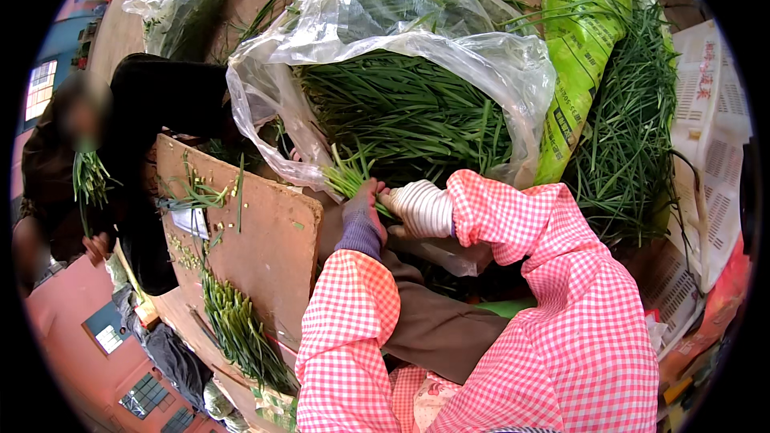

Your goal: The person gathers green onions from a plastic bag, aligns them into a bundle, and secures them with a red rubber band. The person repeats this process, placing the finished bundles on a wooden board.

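Observation:
My left hand (366, 207), in a purple-cuffed glove, grips a small bunch of garlic chives (348, 173) with the pale cut ends pointing up and left. Against the same bunch is my right hand (415, 209) in a striped glove, its fingers closed on the leaves just below my left hand. Right beyond both hands, a large clear plastic bag (529, 78) lies with its mouth wide, and a thick heap of green chives (409, 108) fills it. The lower leaves of the held bunch are hidden behind my hands.
A wooden board (264, 240) at the left bears cut scraps and a stacked chive bundle (240, 325). At the right is a green printed sack (577, 54) beside loose chives (625, 132) and white crates (710, 132). Another person's hand (96, 248) is at far left, near a chive bunch.

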Available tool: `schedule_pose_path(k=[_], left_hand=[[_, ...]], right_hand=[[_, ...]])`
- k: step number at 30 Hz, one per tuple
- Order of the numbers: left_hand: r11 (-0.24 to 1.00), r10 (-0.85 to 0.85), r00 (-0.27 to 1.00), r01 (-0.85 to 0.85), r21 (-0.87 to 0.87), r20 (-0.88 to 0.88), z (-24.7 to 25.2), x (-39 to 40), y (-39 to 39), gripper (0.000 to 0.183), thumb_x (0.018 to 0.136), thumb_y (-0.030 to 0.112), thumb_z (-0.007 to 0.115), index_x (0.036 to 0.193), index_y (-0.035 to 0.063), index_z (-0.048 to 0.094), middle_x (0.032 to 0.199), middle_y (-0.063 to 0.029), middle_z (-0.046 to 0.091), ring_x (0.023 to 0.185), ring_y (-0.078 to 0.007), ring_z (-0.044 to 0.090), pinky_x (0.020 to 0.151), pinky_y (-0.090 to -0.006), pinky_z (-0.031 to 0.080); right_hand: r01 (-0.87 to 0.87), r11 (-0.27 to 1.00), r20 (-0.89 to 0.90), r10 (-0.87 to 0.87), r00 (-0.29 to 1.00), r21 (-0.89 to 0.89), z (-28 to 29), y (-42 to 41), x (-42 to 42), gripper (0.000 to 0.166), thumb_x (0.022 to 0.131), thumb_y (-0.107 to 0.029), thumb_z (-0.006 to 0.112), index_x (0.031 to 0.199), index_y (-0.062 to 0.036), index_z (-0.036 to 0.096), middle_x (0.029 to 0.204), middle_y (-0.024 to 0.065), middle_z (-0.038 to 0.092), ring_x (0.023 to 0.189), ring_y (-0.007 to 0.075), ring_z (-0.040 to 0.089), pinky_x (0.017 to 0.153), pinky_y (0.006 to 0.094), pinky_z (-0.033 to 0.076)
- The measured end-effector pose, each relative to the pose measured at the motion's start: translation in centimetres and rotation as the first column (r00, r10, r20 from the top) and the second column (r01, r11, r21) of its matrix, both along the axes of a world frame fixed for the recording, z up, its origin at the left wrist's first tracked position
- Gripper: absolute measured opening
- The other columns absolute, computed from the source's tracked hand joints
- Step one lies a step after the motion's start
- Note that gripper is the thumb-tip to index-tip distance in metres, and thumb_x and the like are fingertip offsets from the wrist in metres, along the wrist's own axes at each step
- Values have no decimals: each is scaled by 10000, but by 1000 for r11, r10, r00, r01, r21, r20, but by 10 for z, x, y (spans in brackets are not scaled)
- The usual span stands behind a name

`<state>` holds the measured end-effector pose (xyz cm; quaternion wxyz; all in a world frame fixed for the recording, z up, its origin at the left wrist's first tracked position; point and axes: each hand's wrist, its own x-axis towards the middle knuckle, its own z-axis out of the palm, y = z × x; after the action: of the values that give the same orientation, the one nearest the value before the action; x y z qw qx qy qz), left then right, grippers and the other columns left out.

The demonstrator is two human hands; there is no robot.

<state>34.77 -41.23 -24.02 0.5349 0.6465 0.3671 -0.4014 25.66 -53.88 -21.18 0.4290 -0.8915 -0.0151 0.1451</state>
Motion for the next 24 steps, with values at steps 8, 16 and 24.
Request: schedule_pose_path(k=[8, 16, 24], left_hand=[[989, 111, 989, -100, -110, 95, 21, -4, -16, 178, 883, 143, 574, 1032, 45, 564, 1009, -78, 612, 941, -233, 607, 842, -399, 497], [913, 52, 997, -24, -408, 59, 50, -1, -28, 257, 888, 165, 601, 1098, 32, 536, 1065, -85, 599, 982, -225, 595, 883, -390, 492], [856, 36, 995, 18, -517, 95, 71, -2, -45, 270, 910, 166, 580, 1131, 29, 506, 1066, -72, 582, 980, -191, 580, 886, -313, 467]], right_hand=[[174, 951, -54, -194, 979, -256, 17, -119, 33, 370, 785, -332, 617, 1027, -53, 615, 924, 188, 638, 874, 330, 628, 755, 420, 505], [598, 747, 625, -325, 710, -292, 117, -229, 122, 504, 788, -267, 633, 1204, -10, 508, 1067, 228, 600, 987, 367, 584, 868, 403, 461], [263, 737, 199, -176, 964, -622, 22, -194, 150, 736, 697, -304, 732, 1332, -101, 422, 1241, 156, 491, 1038, 319, 562, 859, 390, 483]])
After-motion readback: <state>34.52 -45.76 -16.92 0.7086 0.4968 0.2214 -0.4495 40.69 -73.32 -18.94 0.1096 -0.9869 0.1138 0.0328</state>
